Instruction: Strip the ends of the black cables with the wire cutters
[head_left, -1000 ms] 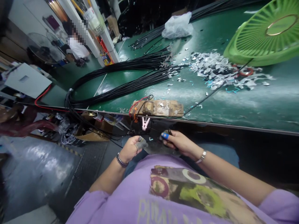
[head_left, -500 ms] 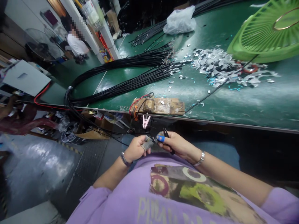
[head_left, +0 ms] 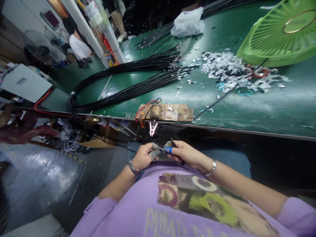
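Observation:
Close to my body, below the table edge, my two hands meet fingertip to fingertip. My left hand, with grey tape on thumb and forefinger, pinches the end of a black cable that trails in from the left. My right hand, its thumb wrapped in blue tape, is closed on a slim black two-pronged tool, apparently tweezers. Its thumb and forefinger also press at the cable's end, where a small pale tip shows. Fingers hide most of that tip.
On the green table lie a looped bundle of black cables, a pile of silver foil scraps, a green fan and a plastic bag. A wooden block and pink clip sit at the edge. A person is far left.
My right thumb and fingers have shifted slightly left, closing in on my left fingertips at the cable end. Both hands keep their grip; the whole view has drifted a little.

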Demonstrator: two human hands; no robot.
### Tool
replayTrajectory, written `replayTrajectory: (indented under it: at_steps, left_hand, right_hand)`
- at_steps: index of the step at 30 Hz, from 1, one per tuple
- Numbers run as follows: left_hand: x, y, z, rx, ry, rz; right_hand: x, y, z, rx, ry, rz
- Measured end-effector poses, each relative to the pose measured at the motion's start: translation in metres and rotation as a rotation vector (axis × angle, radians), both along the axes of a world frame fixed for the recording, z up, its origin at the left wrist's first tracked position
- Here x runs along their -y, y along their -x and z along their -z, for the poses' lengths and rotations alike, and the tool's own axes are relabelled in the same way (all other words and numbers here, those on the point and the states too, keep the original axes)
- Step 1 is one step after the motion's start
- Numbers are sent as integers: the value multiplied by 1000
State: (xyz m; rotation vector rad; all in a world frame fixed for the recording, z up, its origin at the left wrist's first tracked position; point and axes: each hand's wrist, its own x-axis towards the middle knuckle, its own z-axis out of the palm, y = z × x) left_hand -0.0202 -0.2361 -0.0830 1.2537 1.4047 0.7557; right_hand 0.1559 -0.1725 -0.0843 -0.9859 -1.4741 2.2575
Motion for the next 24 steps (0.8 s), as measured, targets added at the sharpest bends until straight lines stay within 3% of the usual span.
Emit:
replayTrajectory:
  at_steps: [2,6,8,14,17,21,24]
  left_hand:
    - [-1,2,-1,-102,-42,75]
    - [-2,4,-4,-425,-180,196]
    - [-2,2,-4,-416,-199,160]
    - [-1,-8,1,-57,-122,-155]
    - [-1,-8,2,-46,-143,-215]
    - [0,-8,2,-71,-148,-187]
    - [1,-9,3,-81,-159,-170]
  right_hand:
    - [2,0,2,29,-143,45]
    - [2,-3,3,121,-691,67]
    - [1,-4,4,113,-789,85]
    - [5,4,13,-36,-254,83]
    - [7,7,11,-47,-169,93]
    - [4,7,4,-31,-77,230]
    - [2,6,3,-32,-42,219]
